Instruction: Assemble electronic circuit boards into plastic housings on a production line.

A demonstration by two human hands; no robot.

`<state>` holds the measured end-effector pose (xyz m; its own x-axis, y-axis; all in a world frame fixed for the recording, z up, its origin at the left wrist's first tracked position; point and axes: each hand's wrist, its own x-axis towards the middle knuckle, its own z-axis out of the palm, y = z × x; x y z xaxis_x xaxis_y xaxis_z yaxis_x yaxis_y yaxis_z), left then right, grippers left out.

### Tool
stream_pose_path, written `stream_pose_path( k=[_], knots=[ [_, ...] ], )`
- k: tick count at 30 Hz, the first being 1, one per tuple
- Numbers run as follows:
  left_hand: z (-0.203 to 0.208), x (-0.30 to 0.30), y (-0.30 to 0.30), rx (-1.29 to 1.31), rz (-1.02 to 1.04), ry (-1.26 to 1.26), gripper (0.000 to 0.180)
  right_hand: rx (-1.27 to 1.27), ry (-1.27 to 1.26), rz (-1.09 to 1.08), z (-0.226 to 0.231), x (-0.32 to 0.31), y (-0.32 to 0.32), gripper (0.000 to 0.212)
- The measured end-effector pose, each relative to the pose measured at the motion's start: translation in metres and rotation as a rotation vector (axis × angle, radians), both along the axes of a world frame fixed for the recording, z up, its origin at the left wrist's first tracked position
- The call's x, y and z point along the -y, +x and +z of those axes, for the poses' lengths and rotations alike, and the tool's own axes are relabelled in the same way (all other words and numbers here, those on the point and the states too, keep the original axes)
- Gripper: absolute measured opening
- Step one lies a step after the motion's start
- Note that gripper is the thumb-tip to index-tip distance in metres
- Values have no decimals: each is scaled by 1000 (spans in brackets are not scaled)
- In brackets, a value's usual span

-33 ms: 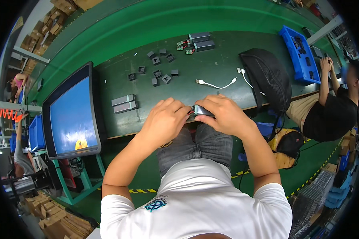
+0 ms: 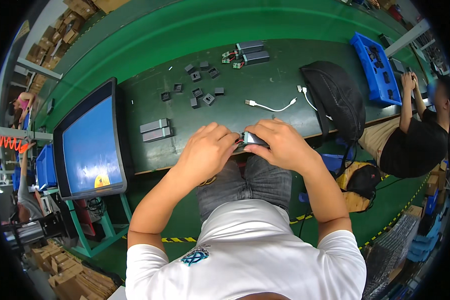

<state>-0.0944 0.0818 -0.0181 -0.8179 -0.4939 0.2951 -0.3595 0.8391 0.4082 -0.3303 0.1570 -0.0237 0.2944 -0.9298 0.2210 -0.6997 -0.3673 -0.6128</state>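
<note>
My right hand (image 2: 280, 143) grips a dark grey battery pack (image 2: 255, 138) with a pale band, above the bench's near edge. Red wires (image 2: 239, 141) come out of its left end. At those wires, the fingers of my left hand (image 2: 208, 151) are pinched together; what lies between them is hidden. Two similar packs (image 2: 253, 53) with red wires and small green circuit boards lie at the back of the bench. To the left are two grey packs (image 2: 156, 130) side by side, and several small black square caps (image 2: 197, 93) are scattered behind them.
A white cable (image 2: 270, 107) and a black bag (image 2: 332, 97) lie on the right of the bench (image 2: 277, 75). Beyond the bag is a blue tray (image 2: 375, 70) of black parts, with a co-worker (image 2: 417, 135) beside it. A large black-rimmed blue tray (image 2: 92, 145) stands at the left.
</note>
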Motion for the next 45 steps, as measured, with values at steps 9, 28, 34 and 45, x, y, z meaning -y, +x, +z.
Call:
stream_pose_path(
  k=[9,28,34,45],
  knots=[
    [-2,3,2,-66,-21,200,28,63,20,90,-3,-3,2,36],
    [-16,69,-7,174,384,-309,33,286,-234,-347,-19,-1,23,31],
    [-32,72,-9,204,427,-265,30,222,-123,-368,-14,-9,19,30],
    [-32,-4,14,-732,191,924,46,463,70,-363,-2,-3,29,25]
  ],
)
